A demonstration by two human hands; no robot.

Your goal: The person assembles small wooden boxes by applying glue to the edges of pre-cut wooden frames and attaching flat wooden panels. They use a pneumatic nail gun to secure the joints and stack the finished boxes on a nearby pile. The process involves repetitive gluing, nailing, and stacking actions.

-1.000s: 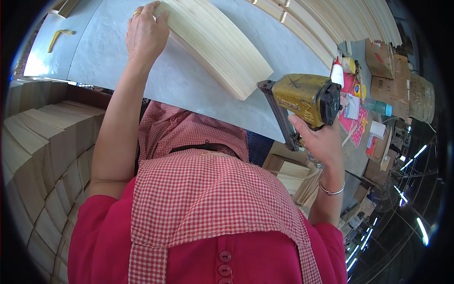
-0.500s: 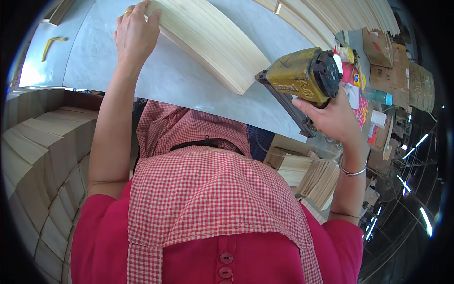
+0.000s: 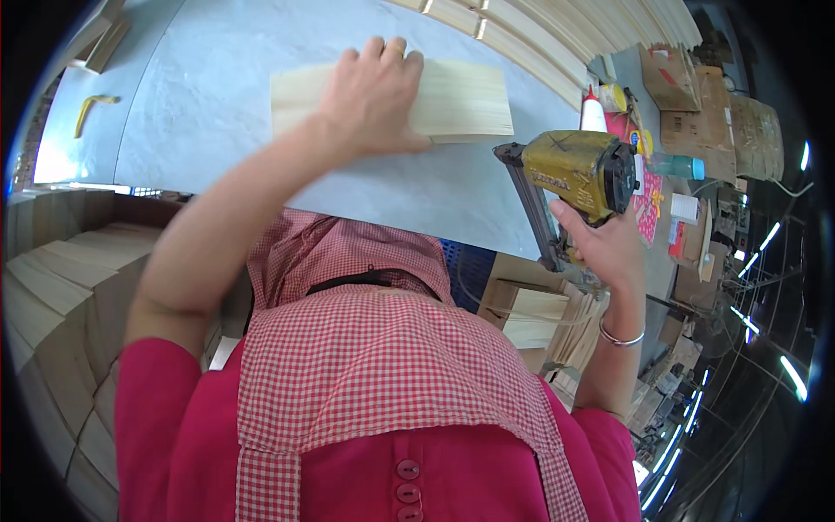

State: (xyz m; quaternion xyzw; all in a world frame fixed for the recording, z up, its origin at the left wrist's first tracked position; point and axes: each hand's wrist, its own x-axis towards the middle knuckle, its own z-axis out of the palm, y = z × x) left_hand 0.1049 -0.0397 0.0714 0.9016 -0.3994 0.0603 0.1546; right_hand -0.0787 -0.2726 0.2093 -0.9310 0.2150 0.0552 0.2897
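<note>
A pale wooden board (image 3: 465, 97) lies crosswise on the grey-white tabletop. My left hand (image 3: 374, 97) grips it across the middle, with the fingers over its far side and the thumb at its near edge. In my right hand (image 3: 602, 248) is a yellow and black nail gun (image 3: 570, 163), held by its handle. The nose of the gun is just beyond the board's right end, apart from it. Part of the board is hidden under my left hand and wrist.
Long wooden strips (image 3: 557, 39) are stacked along the far side. A yellow bent tool (image 3: 87, 111) lies at the left. Rightward stand a white glue bottle (image 3: 593, 113), a teal-capped bottle (image 3: 678, 166) and cardboard boxes (image 3: 670, 78). Wooden blocks (image 3: 56, 304) are piled lower left.
The board has turned from slanting to crosswise. My left hand has slid from its far left end to its middle. The nail gun has drawn down, away from the board's end.
</note>
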